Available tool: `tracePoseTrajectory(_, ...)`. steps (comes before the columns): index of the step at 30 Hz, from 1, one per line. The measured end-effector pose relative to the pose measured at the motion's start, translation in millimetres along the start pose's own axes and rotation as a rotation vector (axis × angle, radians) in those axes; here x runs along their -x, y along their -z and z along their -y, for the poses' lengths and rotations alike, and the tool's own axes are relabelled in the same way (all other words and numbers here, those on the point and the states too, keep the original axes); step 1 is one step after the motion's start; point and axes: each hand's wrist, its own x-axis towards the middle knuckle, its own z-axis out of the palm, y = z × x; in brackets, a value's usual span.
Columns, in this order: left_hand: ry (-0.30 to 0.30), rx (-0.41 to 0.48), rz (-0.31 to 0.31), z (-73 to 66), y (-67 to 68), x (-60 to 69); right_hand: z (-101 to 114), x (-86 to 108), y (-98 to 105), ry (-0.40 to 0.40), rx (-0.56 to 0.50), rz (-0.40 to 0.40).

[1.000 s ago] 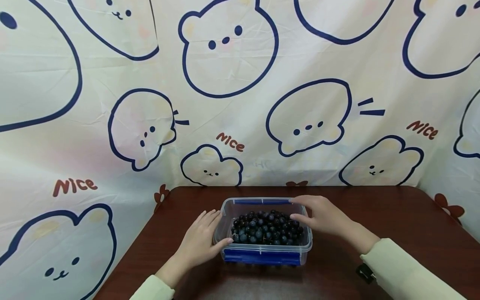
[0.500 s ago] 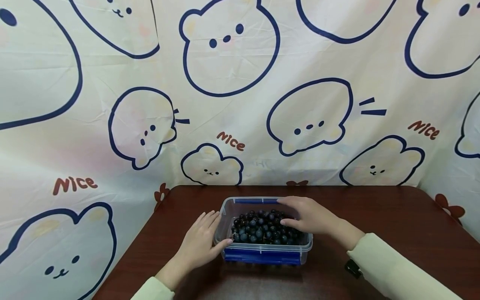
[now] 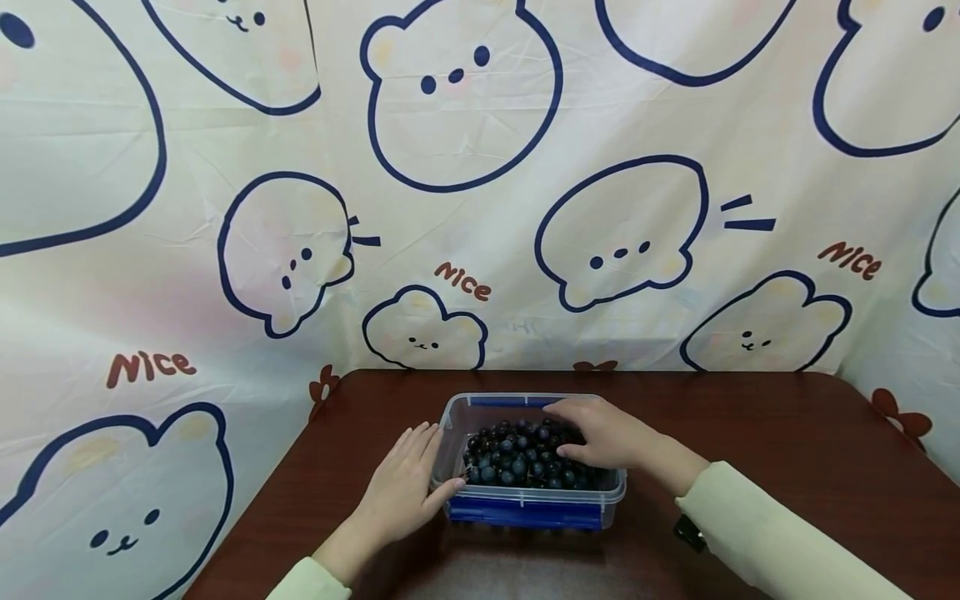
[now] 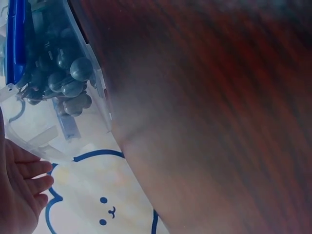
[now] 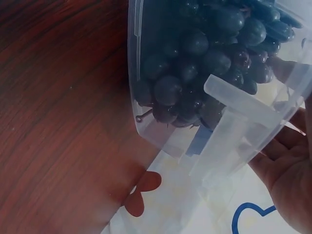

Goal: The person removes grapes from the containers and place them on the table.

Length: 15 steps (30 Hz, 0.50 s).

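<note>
Dark, nearly black grapes [image 3: 510, 457] fill much of a clear plastic container [image 3: 540, 494] with blue clips. My left hand [image 3: 401, 487] rests against its left wall, fingers straight, thumb at the front left corner of the rim. My right hand [image 3: 618, 437] reaches over the right rim, fingers and thumb spread above the grapes; nothing is seen between them. The right wrist view shows grapes [image 5: 195, 63] through the clear wall, with part of the right hand [image 5: 292, 170] beside it; its fingertips are hidden. In the left wrist view, the left hand [image 4: 22, 190] shows loosely bent fingers.
The container stands on a dark reddish-brown wooden table [image 3: 787, 467]. A cloth backdrop [image 3: 510, 250] with bear drawings hangs behind and at the sides. A small black device [image 3: 688, 533] sits under the right sleeve.
My right hand has moved left from the container's right rim to over the grapes. The left hand has stayed at the left wall.
</note>
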Motion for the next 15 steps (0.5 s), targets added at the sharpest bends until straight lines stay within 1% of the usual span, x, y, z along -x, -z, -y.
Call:
tracePoseTrajectory(4,-0.001,-0.012,0.003,-0.1,-0.6,0.4,0.2,-3.1,-2.5,-0.058,0.019,0.062)
tracePoseTrajectory(7,-0.003,-0.021,0.003,-0.2,-0.8,0.7,1.0,-4.6,-3.5,-0.091,0.011,0.100)
tracePoseTrajectory(15,-0.008,-0.034,-0.007,-0.7,-0.6,0.4,4.5,-10.9,-7.6,-0.086,0.000,0.152)
